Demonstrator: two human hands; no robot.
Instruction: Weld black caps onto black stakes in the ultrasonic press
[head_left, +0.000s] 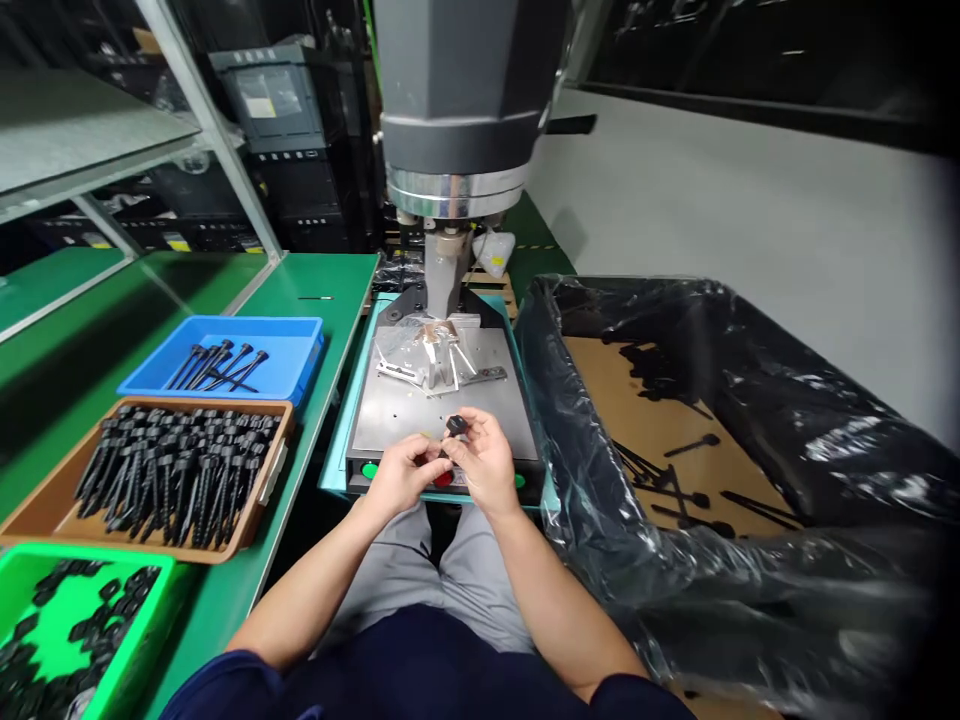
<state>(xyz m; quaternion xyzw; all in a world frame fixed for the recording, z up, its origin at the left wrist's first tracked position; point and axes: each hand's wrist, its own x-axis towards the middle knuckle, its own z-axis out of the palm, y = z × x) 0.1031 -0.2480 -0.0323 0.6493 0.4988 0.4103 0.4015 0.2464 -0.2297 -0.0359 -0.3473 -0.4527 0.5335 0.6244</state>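
Note:
My left hand (403,470) and my right hand (484,455) meet over the front edge of a press machine's metal plate (397,415). Both are closed in a pinch on one small black plastic part (454,428), whose round head sticks up between the fingers. The hands partly cover a red button (442,478) on the machine's front panel, next to a green button (369,470). Further back on the plate, a metal fixture (431,355) sits under the machine's grey press head (465,110).
On the green bench to the left stand a blue tray (292,350) with a few black rods, a brown tray (45,505) full of black rods, and a green bin (67,610) of small black pieces. A large plastic-lined cardboard box (675,420) with several black rods fills the right.

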